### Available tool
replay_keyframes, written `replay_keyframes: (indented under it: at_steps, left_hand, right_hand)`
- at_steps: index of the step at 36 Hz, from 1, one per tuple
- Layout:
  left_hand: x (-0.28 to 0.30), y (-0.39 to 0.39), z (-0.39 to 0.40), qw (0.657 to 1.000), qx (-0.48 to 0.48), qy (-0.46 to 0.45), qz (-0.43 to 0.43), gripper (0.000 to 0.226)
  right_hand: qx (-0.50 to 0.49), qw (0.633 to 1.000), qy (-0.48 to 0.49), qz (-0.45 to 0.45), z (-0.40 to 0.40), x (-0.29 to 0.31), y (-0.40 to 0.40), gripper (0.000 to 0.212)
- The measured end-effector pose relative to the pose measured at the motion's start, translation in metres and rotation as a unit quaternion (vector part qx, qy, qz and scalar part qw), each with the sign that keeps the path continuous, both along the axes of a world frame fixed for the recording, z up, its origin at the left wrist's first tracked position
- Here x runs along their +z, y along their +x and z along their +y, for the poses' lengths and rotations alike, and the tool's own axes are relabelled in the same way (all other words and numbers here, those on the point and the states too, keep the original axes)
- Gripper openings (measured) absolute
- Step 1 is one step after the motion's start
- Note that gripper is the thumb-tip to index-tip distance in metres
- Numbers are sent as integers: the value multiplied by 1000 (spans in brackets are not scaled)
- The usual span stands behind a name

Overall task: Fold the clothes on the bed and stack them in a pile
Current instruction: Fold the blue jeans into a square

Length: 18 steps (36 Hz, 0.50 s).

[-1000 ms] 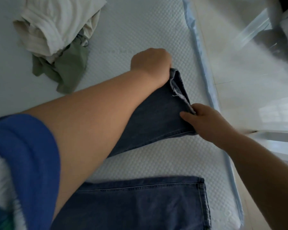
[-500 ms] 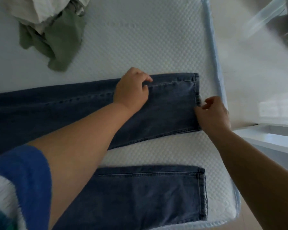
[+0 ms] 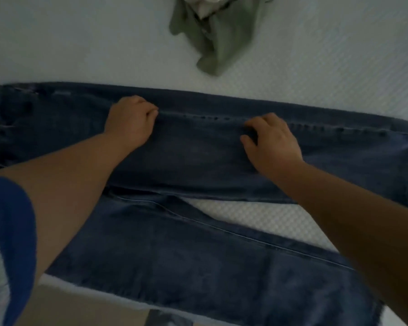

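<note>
A pair of dark blue jeans (image 3: 198, 156) lies spread across the white quilted mattress (image 3: 327, 55), its two legs running left to right. Both hands rest on the far leg along its stitched seam. My left hand (image 3: 131, 123) has its fingers curled into the denim at the seam. About a forearm's length to its right, my right hand (image 3: 272, 142) has its fingers bent onto the same seam and its thumb spread out. The near leg (image 3: 186, 262) lies flat under my forearms, angled slightly away from the far one.
A crumpled green garment (image 3: 218, 43) lies at the far middle of the bed, with a bit of white clothing (image 3: 207, 2) at the top edge of the view. The bed's near edge and tan floor (image 3: 80, 309) show at the bottom left.
The view has swung left along the jeans. My right hand left the hem and moved onto the far leg's seam; my left hand slid further left along it.
</note>
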<state>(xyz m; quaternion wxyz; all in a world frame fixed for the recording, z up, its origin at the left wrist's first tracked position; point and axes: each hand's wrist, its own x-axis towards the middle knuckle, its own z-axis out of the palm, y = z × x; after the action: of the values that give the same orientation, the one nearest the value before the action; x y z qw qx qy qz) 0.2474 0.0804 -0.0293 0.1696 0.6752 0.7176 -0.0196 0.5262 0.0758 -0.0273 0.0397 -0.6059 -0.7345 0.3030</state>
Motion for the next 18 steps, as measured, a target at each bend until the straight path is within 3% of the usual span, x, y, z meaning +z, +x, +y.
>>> replay_keyframes:
  at_steps: [6,10,14,18]
  left_hand:
    - [-1,-54,19,997,54,-42,-43,31]
    - [-1,-84,32,993,-26,-114,19,24]
    - [-4,-102,38,988,-92,-107,63,28]
    - [-10,-109,42,987,-92,-126,38,11]
  right_hand:
    - [-5,999,-17,-29,35,-11,-59,27]
    - [56,991,-20,-118,52,-12,-77,22]
    - [121,975,-28,-183,62,-7,-88,18]
    - [190,950,-5,-249,63,-5,-96,18]
